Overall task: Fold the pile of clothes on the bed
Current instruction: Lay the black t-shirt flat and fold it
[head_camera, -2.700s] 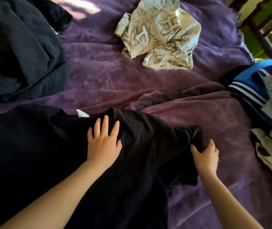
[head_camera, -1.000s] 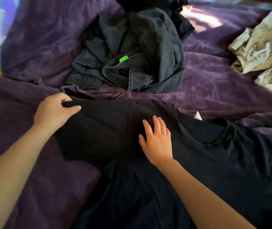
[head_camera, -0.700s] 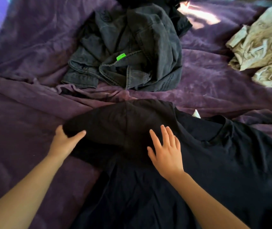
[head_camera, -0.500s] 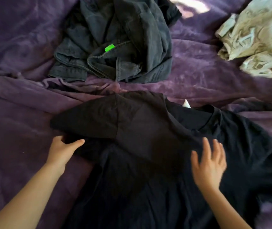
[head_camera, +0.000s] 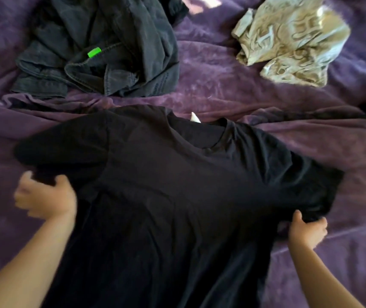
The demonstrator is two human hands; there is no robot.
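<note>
Black t-shirt [head_camera: 166, 185] spread on purple bed [head_camera: 222, 85]; blurred left hand [head_camera: 44, 196] fingers curled round sleeve at 9 o'clock, right hand [head_camera: 306, 233] pinching sleeve at 4 o'clock.

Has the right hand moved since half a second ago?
Yes. The right hand went rightward, away from the white neck label, off the chest of the black fabric t-shirt to grip its sleeve.

Only one camera here, worn on the head, wide-angle. It faced forward and down at the purple bed [head_camera: 210, 85] from pretty close up, with the black T-shirt [head_camera: 177, 196] filling most of the lower half of the frame.
</note>
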